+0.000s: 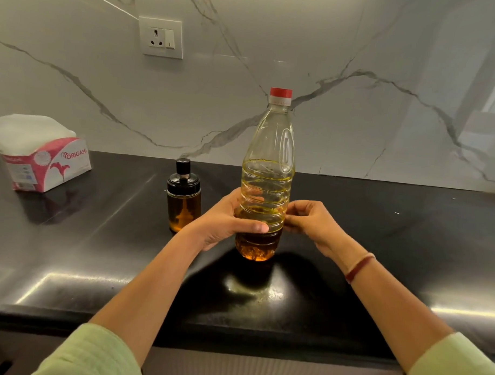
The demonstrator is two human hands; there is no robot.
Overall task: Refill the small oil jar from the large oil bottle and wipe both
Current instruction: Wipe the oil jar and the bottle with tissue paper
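The large clear plastic oil bottle (268, 171) stands upright on the black counter, red cap on, about half full of amber oil. My left hand (225, 223) wraps around its lower body from the left. My right hand (309, 220) touches the bottle's right side with curled fingertips. The small glass oil jar (183, 202), with a black lid and knob, stands just left of the bottle, holding dark amber oil well up its body. It is untouched.
An open pink and white tissue box (42, 157) with white tissues sits at the far left of the counter (393, 248). A marble wall with a socket (161, 37) stands behind. The counter's front edge runs near my forearms.
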